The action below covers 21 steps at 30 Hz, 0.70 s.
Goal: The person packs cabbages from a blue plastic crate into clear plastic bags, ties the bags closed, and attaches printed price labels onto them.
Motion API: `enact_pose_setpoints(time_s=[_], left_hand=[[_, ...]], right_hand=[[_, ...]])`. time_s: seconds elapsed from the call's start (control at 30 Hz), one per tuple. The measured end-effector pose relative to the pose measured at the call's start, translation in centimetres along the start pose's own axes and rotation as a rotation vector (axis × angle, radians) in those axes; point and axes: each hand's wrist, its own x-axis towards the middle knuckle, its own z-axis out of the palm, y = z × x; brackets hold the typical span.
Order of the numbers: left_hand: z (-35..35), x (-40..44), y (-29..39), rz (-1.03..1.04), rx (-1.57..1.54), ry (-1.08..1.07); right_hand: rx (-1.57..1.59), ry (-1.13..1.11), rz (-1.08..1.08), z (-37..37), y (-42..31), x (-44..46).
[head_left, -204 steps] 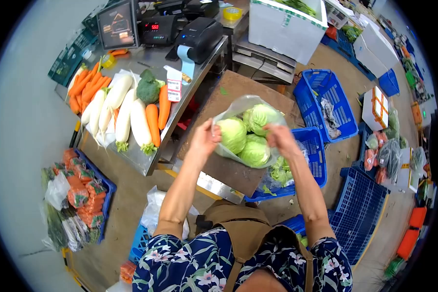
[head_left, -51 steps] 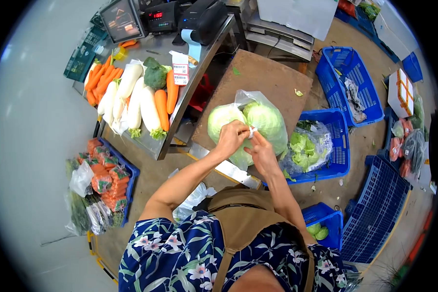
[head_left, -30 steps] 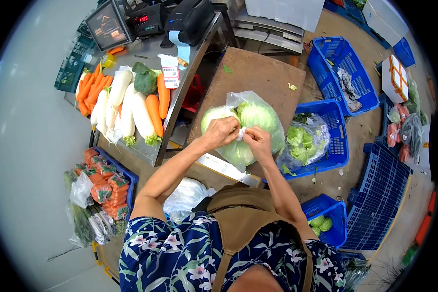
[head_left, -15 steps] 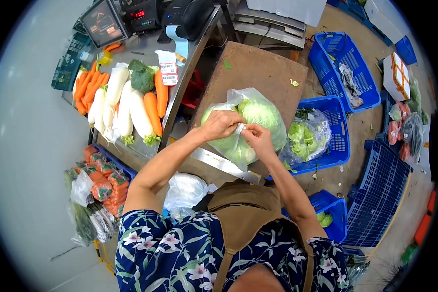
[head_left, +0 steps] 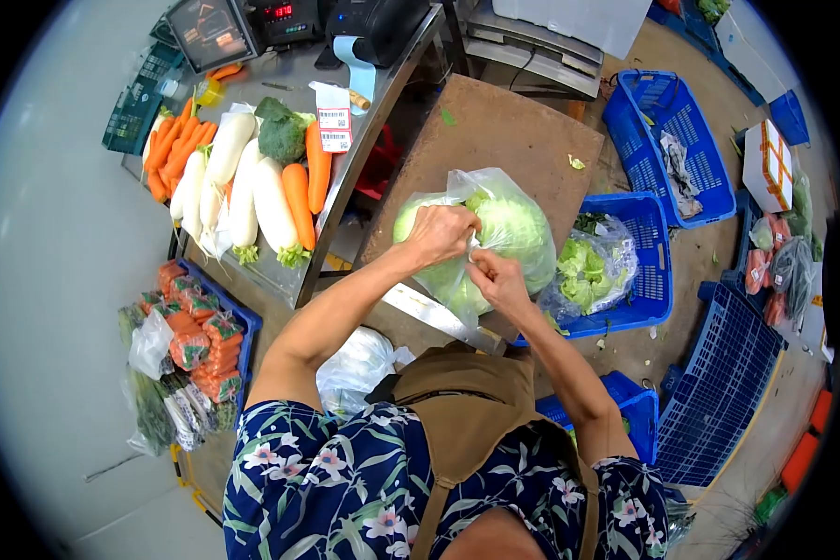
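A clear plastic bag (head_left: pixel 506 233) holding pale green cabbages rests on a brown board-like surface (head_left: pixel 504 126) in front of me. My left hand (head_left: pixel 443 235) is closed on the gathered neck of the bag, knuckles up. Just right of it and a little lower, my right hand (head_left: pixel 499 280) pinches the same gathered plastic. A short twist of whitish plastic shows between my fingertips. Both hands hide part of the bag's neck, and the cabbages bulge out on either side of it.
On the left, a metal table (head_left: pixel 275 271) carries white radishes (head_left: pixel 275 210), carrots (head_left: pixel 298 201), broccoli (head_left: pixel 280 131) and a label printer (head_left: pixel 373 33). Blue crates (head_left: pixel 658 303) stand on the right, one with lettuce leaves (head_left: pixel 583 271). Bagged carrots (head_left: pixel 219 355) lie lower left.
My fingers have shifted at the bag's neck, with my right hand slightly lower and my left wrist turned. The whole view has moved a little.
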Motion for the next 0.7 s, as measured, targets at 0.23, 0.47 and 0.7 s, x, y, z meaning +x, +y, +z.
enact_pose_setpoints(time_s=[0.23, 0.47, 0.7], left_hand=[[-0.8, -0.3, -0.8, 0.281, 0.039, -0.018], [0.4, 0.0, -0.7, 0.068, -0.064, 0.071], [1.6, 0.9, -0.9, -0.077, -0.015, 0.129]], right_hand=[[0.315, 0.038, 0.357, 0.1, -1.4, 1.2], [-0.098, -0.127, -0.010, 0.0, -1.0, 0.7], [-0.590, -0.138, -0.241, 1.3, 0.6, 0.8]])
